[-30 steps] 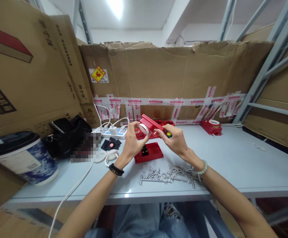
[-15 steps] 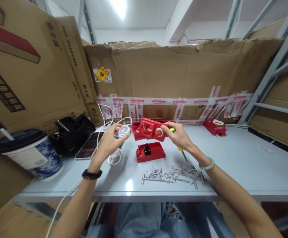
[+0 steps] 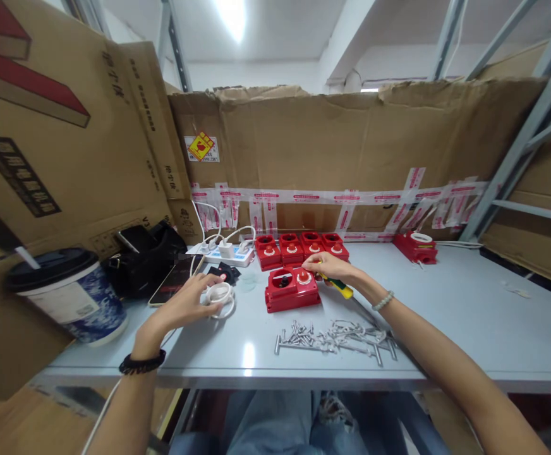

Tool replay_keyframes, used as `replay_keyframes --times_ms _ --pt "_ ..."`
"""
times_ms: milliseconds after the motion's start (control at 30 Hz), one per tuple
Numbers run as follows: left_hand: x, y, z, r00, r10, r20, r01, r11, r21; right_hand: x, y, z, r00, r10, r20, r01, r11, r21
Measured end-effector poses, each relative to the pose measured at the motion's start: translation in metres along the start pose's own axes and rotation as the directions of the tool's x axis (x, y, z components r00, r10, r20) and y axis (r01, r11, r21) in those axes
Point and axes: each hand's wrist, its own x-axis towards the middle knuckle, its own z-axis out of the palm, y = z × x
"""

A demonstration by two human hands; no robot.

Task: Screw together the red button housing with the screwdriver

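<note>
My left hand curls around a white ring resting on the table with another white ring below it, thumb and fingers at its edges. In my right hand is a screwdriver with a yellow-green handle, its shaft pointing down to the right. Fingers of the same hand touch the right edge of a red cover. That cover, with a round opening and a red knob, sits on a red box base. A black part shows through the opening.
Several red boxes line the back, beside a white power strip. Screws and metal T-shaped rods lie in front. A paper cup, phone and black bag stand left. Another red box sits right.
My right hand has lowered the red cover onto the base. My left hand has moved down and left, bringing the white ring to the table. The back row of boxes is now more visible.
</note>
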Motion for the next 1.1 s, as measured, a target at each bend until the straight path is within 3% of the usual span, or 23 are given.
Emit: replay_keyframes --times_ms 133,267,367,467,533,667,800,867,933,1000,1100 --pt "-0.002 -0.002 0.001 1.000 -0.015 -0.016 0.015 1.000 -0.004 0.004 0.007 0.003 0.995 -0.007 -0.104 -0.006 0.992 -0.124" --pt "-0.003 0.001 0.001 0.998 -0.048 -0.027 0.048 0.999 0.007 0.001 0.008 -0.002 0.938 -0.265 -0.224 0.172 0.916 -0.363" --pt "-0.003 0.007 -0.001 0.997 -0.018 -0.080 0.020 1.000 0.019 -0.005 0.007 -0.004 0.925 -0.359 -0.125 0.279 0.865 -0.417" --pt "0.001 0.018 -0.002 0.994 0.036 -0.100 -0.034 0.999 0.019 -0.008 0.009 -0.002 0.949 -0.304 0.082 0.308 0.842 -0.442" --pt "0.005 0.027 -0.001 0.994 0.062 -0.085 -0.061 0.998 0.018 -0.008 0.011 0.001 0.957 -0.251 0.142 0.289 0.829 -0.480" --pt "0.016 0.043 0.003 0.989 0.137 -0.052 -0.138 0.990 -0.007 -0.011 0.013 -0.004 0.971 -0.218 0.097 0.235 0.809 -0.539" --pt "0.026 0.058 0.008 0.979 0.199 -0.044 -0.199 0.980 -0.007 -0.034 0.010 -0.037 0.956 -0.295 -0.013 0.244 0.816 -0.523" --pt "0.029 0.065 0.010 0.973 0.230 -0.034 -0.230 0.973 -0.001 -0.050 0.011 -0.063 0.958 -0.254 -0.134 0.149 0.839 -0.523" --pt "0.033 0.073 0.013 0.964 0.264 -0.020 -0.264 0.965 0.007 -0.064 0.017 -0.091 0.932 -0.161 -0.325 -0.045 0.838 -0.544" --pt "0.039 0.082 0.017 0.955 0.298 -0.001 -0.298 0.955 0.019 -0.070 0.027 -0.114 0.864 -0.051 -0.501 -0.278 0.781 -0.559" --pt "0.048 0.096 0.025 0.939 0.341 0.048 -0.343 0.938 0.049 -0.062 0.046 -0.133 0.710 0.125 -0.693 -0.608 0.605 -0.514"
